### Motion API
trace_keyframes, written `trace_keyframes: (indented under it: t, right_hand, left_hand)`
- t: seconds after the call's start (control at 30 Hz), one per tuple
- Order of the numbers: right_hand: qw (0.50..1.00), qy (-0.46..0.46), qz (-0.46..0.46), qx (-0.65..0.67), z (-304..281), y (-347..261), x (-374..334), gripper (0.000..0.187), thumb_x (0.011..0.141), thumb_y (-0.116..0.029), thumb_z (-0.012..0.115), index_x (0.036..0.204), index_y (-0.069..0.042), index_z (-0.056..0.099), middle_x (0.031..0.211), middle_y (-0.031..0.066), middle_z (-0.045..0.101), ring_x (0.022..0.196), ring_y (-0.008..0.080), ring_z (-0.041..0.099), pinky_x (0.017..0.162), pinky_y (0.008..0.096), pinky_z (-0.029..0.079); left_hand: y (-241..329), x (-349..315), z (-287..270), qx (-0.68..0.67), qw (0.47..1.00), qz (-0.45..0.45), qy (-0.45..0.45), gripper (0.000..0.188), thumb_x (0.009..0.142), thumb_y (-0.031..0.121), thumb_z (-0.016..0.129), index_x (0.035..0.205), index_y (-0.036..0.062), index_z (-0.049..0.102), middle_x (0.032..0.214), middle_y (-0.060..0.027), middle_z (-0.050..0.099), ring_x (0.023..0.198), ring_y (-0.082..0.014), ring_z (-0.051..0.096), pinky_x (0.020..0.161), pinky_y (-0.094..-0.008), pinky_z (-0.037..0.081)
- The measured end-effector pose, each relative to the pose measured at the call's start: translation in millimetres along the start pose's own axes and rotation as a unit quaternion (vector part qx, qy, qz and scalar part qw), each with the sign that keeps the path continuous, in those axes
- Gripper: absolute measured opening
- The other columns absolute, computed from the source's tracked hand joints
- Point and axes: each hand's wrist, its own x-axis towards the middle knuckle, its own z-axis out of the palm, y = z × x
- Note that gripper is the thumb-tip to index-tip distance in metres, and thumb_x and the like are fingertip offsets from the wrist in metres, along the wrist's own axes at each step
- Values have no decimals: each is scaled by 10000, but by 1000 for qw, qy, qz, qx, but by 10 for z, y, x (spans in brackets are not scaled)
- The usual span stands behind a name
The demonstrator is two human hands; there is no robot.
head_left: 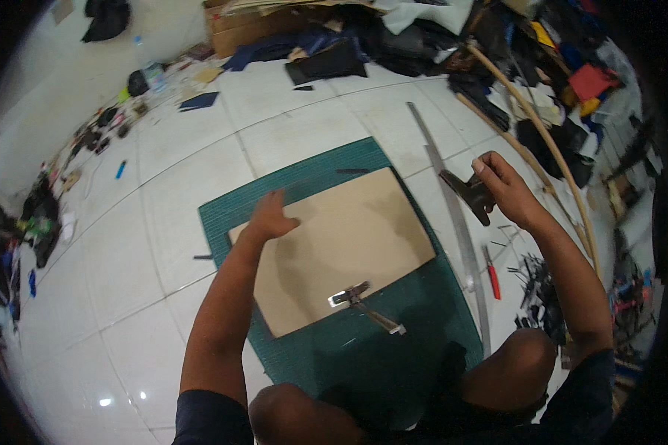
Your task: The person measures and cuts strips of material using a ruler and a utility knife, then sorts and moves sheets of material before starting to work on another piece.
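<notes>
A tan rectangular board (pixel 349 233) lies at a slant on a green cutting mat (pixel 312 185), with dark material showing along its edge. My left hand (pixel 273 216) is open over its far left part, fingers stretched forward and thumb apart; whether it touches is unclear. A shiny metal clip (pixel 352 293) sits across the near edge, its handle reaching onto the mat. To the right of the board, my right hand (pixel 503 189) is closed on a dark, wide-jawed metal clip (pixel 467 196), held beyond the mat's right edge.
A long metal ruler (pixel 464 241) lies along the mat's right side. Farther right are a red-handled tool (pixel 493 274), black scraps (pixel 538 293) and wooden sticks (pixel 542 126). Dark material is heaped at the back (pixel 326 59). Clutter lines the left wall, near a plastic bottle (pixel 154 76).
</notes>
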Motion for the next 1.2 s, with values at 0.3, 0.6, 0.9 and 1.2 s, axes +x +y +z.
trace_keyframes:
  t: [0.3,0.6,0.9,1.2]
  right_hand:
    - [995,-25,42,87,253,614,302,317,1007,-361,508,988,-49,559,859,58,587,813,147,563,725,304,468]
    - [985,-118,-43,119,1764,783,2044,547,1031,-528,368,895,-43,582,848,59,559,820,154,507,763,308,421]
    - [976,-126,-73,164,2724,484,2936,689,995,-629,339,908,-8,625,859,134,617,836,229,574,797,364,453]
    - [986,-104,-42,125,3104,297,3116,794,1018,-571,197,898,42,687,965,283,676,978,453,627,925,536,443]
  left_hand:
    - [-131,409,31,75,971,-76,-214,821,573,427,898,1206,-17,622,1354,-251,525,1267,-376,491,1040,-431,437]
    - [-142,530,-9,19,954,-96,-283,864,596,380,926,1253,-23,536,1235,-239,594,1153,-401,568,999,-454,464]
    - [43,467,-57,14,963,-125,-238,737,628,310,889,1200,-24,565,1216,-244,617,1185,-413,558,1025,-434,436]
    - [-61,544,-30,-15,945,-186,-268,551,792,398,736,1167,1,660,1157,-221,663,1113,-383,613,973,-429,468]
